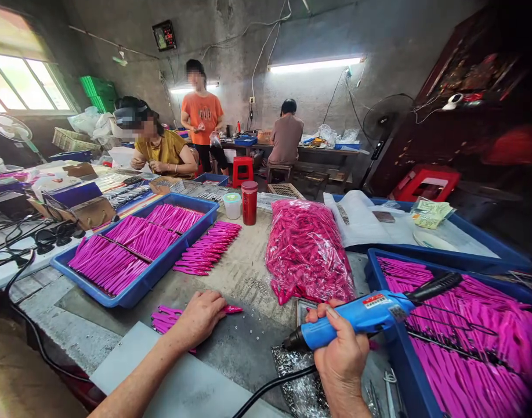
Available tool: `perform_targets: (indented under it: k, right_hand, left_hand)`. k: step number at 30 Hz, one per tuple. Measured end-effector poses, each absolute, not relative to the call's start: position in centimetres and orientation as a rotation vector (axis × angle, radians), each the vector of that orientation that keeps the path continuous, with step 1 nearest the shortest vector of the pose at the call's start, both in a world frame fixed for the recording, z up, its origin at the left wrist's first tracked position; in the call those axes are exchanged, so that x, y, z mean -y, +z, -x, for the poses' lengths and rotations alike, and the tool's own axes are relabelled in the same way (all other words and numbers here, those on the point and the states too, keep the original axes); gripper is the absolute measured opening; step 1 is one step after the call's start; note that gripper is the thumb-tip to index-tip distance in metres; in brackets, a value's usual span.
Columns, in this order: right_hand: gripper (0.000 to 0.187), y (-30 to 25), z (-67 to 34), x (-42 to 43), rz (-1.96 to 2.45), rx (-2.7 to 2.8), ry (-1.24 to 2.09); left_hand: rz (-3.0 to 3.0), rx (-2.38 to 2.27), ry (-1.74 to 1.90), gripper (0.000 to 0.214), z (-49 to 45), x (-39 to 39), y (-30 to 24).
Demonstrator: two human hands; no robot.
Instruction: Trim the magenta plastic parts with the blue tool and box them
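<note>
My left hand [200,316] rests closed over a small pile of magenta plastic pieces [163,318] on the worktable, gripping one whose tip [233,309] sticks out to the right. My right hand [342,351] is wrapped round a blue electric screwdriver [361,316], held almost level with its tip pointing left, its black cord [270,386] trailing down toward me. Under the tool lies a tray of small silver screws [298,383].
A blue tray [130,293] of sorted magenta pieces sits left, with a loose stack [209,247] beside it. A clear bag of pink parts [307,249] lies centre. Another full blue bin [402,366] is at right. A red cup [249,202] stands behind. Three people work beyond.
</note>
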State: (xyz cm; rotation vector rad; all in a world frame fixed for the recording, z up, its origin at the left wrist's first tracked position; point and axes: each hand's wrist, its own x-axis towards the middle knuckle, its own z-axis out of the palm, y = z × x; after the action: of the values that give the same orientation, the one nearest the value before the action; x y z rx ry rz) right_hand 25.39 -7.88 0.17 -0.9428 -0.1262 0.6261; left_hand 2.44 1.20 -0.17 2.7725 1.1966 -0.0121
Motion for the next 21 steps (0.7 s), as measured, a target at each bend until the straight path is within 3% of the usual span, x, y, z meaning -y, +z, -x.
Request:
perform_targets:
  k: [14, 21]
  right_hand:
    - [0.039, 0.4, -25.4, 7.9, 0.938, 0.143, 0.62]
    - [0.042, 0.9, -25.3, 8.0, 0.93, 0.128, 0.639]
  left_hand:
    - [-2.624, -1.442, -0.405, 0.025, -5.9, 3.4, 1.3]
    - [-2.478, -1.54, -0.414, 0.026, -6.0, 3.6, 0.9]
